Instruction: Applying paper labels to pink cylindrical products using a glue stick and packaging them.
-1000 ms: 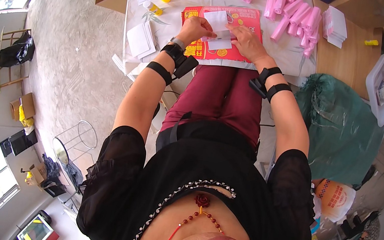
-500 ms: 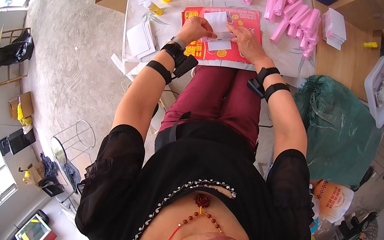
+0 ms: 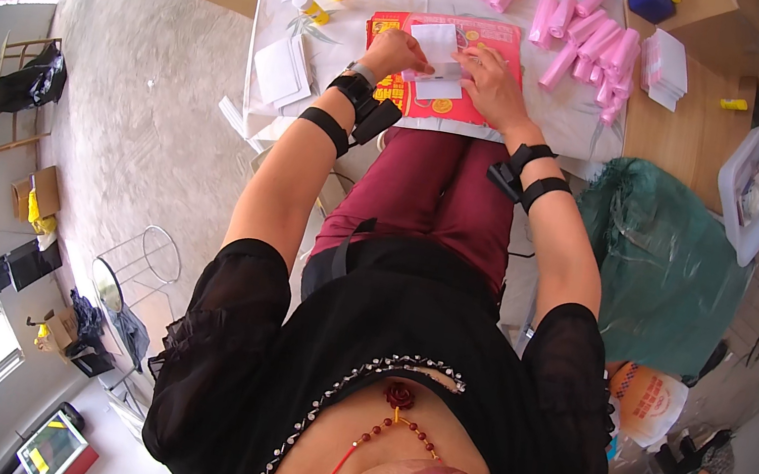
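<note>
A red printed sheet (image 3: 490, 115) with yellow lettering lies at the table's near edge. On it are a white paper slip (image 3: 433, 37) and, nearer me, a second white slip (image 3: 439, 89). Between the two slips lies a pale pinkish roll, partly covered by my fingers. My left hand (image 3: 396, 55) is closed, thumb and fingers pinching the roll's left end. My right hand (image 3: 493, 87) reaches in from the other side; its fingers are spread and bent over the roll's right end and the slip's edge. Exactly what lies under the right fingertips is hidden.
Several pink rolls (image 3: 600, 39) lie in a pile at the far right, beside a stack of white slips (image 3: 665, 69). White papers (image 3: 282, 70) and a yellow-capped bottle (image 3: 310, 9) are at left. A green plastic bag (image 3: 659, 274) hangs right of my legs.
My right fingers have shifted slightly along the roll and the slip's edge. The left hand keeps its pinch. The whole view has moved a little.
</note>
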`<state>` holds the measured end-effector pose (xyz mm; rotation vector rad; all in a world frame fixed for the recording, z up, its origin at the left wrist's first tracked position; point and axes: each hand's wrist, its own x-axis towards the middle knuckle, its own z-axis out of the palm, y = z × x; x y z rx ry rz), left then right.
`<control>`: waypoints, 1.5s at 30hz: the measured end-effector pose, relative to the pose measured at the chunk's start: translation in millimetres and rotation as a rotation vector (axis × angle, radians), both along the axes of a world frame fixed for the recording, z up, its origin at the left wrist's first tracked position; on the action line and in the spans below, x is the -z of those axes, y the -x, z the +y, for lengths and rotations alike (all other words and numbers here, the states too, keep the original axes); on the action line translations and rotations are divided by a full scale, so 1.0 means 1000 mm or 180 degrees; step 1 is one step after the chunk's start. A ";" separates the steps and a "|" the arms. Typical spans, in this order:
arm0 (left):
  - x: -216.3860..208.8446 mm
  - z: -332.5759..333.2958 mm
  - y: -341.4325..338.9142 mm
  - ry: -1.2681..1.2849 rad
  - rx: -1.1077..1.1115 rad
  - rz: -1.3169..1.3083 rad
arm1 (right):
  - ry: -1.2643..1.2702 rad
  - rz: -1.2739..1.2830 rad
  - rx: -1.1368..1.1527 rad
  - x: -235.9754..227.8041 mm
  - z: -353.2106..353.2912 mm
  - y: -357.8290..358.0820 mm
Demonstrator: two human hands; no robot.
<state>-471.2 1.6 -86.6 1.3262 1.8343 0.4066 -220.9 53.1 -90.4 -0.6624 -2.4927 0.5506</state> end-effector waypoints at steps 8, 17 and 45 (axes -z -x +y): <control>0.002 0.004 0.006 0.0053 0.0096 0.0055 | -0.0930 -0.0322 0.0182 0.001 -0.022 0.012; -0.021 -0.051 -0.048 -0.1757 0.0011 0.0995 | -0.0869 -0.0239 0.0352 0.009 -0.020 0.014; -0.011 -0.051 -0.058 -0.2341 0.0751 0.1808 | 0.0087 -0.0095 0.0018 0.011 0.012 0.002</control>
